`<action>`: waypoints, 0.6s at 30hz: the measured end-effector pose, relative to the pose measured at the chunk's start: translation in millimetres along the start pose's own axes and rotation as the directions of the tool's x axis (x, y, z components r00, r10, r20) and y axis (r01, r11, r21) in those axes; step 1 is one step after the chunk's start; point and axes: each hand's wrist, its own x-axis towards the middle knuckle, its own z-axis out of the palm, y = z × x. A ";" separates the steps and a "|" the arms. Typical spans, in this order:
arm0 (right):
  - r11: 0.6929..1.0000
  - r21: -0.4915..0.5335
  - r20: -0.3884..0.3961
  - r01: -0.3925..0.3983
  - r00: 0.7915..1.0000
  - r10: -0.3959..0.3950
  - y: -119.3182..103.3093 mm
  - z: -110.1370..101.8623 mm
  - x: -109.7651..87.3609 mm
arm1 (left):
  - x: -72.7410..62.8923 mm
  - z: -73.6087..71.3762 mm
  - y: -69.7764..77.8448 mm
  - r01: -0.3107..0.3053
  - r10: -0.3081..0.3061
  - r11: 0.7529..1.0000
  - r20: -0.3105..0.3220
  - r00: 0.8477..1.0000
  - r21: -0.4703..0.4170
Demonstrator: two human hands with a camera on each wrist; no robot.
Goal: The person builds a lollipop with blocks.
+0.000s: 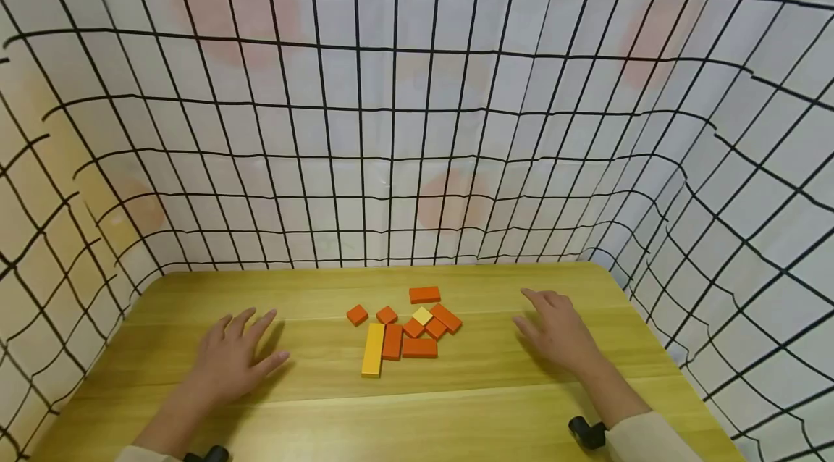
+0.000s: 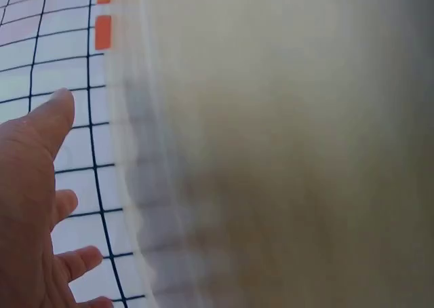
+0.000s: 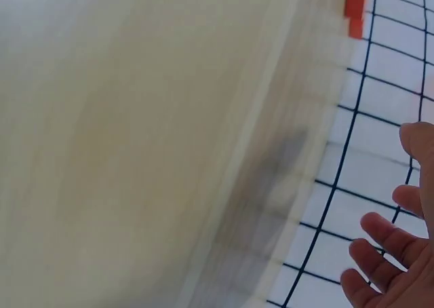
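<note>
Several orange and yellow blocks lie in a loose cluster at the middle of the wooden table [image 1: 313, 411]. A long yellow block [image 1: 373, 350] is at the cluster's left, beside an upright-lying orange block [image 1: 392, 342]. A small yellow block [image 1: 422, 316] sits among orange pieces, and an orange block [image 1: 425, 295] lies farthest back. My left hand [image 1: 228, 360] hovers left of the cluster, fingers spread, holding nothing. To the right, my right hand [image 1: 557, 328] is held over the table with fingers extended and nothing in it. Both wrist views show relaxed fingers apart from the blocks.
A black wire grid [image 1: 391, 158] rises along the back and both sides of the table, with white patterned cloth behind it. Black wrist cameras [image 1: 586, 433] are strapped near both cuffs.
</note>
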 end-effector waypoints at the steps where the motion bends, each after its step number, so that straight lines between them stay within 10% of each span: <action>1: 1.000 0.025 0.000 -0.005 1.000 0.005 -3.1 0.3 1.0 | 1.1 -0.1 2.4 -0.008 0.008 1.000 -0.008 1.000 -0.003; 18: 0.975 0.213 0.112 -0.066 0.993 0.042 -41.7 13.0 16.0 | 13.2 1.7 44.6 -0.019 0.018 0.983 -0.009 1.000 -0.180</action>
